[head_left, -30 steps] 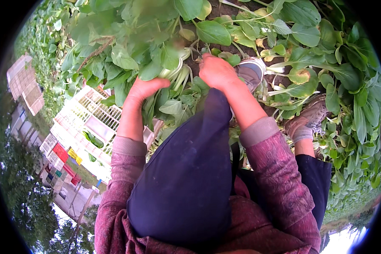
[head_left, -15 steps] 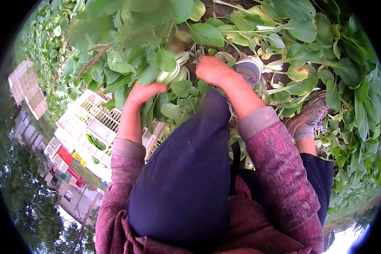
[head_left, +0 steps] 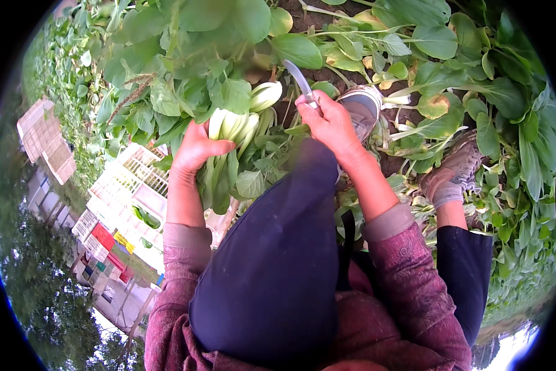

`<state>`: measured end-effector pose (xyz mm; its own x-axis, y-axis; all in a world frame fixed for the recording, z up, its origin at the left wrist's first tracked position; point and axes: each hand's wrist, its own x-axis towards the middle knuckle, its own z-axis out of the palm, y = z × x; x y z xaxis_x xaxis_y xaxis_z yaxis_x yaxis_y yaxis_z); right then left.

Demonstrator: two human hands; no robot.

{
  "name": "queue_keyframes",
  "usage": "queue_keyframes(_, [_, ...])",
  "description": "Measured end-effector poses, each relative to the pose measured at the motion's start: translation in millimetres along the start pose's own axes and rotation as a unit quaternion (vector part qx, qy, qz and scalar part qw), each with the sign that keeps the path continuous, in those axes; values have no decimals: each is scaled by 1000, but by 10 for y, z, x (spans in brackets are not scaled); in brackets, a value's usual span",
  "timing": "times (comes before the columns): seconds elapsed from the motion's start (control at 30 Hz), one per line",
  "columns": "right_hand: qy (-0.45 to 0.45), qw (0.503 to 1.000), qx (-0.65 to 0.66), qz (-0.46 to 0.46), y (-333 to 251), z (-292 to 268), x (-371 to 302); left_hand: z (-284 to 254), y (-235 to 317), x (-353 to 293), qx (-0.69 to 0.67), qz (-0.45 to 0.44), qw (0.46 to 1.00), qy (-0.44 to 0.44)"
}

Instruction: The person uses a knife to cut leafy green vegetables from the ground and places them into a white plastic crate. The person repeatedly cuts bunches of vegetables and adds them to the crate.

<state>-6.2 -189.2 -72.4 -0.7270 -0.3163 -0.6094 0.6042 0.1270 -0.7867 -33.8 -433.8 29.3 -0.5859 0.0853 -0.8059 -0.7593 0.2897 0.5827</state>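
The bare left hand (head_left: 194,150) has its grip closed around a bunch of thick-stalked, pale and dark green leafy vegetables (head_left: 229,125), just beyond the dark navy trouser leg (head_left: 262,266). The bare right hand (head_left: 332,123) grips a knife with a curved, silvery metal blade (head_left: 298,79), its tip pointing away from the body, apart from the bunch. A grey, white-edged shoe (head_left: 362,110) sits just beside the right hand. Pale slatted crates (head_left: 149,196) stand left of the left forearm.

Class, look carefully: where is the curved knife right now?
In the head view, the knife is in the right hand, just right of the upper middle, between the green vegetables in the left hand and the nearer shoe.
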Motion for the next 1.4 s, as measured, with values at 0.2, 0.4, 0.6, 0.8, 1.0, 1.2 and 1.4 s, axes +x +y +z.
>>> queue_keyframes(0.2, [-35,945,317,79,-578,-234,-86,205,369,7,76,23,995,-67])
queue_keyframes(0.4, [46,899,436,4,-710,-366,-119,359,581,41,73,107,989,-77])
queue_keyframes(0.6, [132,915,373,-79,-787,-666,-278,533,858,-7,-67,155,979,-113])
queue_keyframes(0.8, [165,916,321,-178,-872,-870,-430,885,1126,-81,-190,201,958,-70])
queue_keyframes(1.0, [151,893,402,-136,-889,-792,-353,1009,1129,110,53,285,957,-15])
queue_keyframes(1.2, [216,849,473,-96,-849,-635,-289,1163,962,358,274,479,834,1])
queue_keyframes(1.4, [217,858,456,-98,-900,-636,-234,1226,853,373,157,390,907,-23])
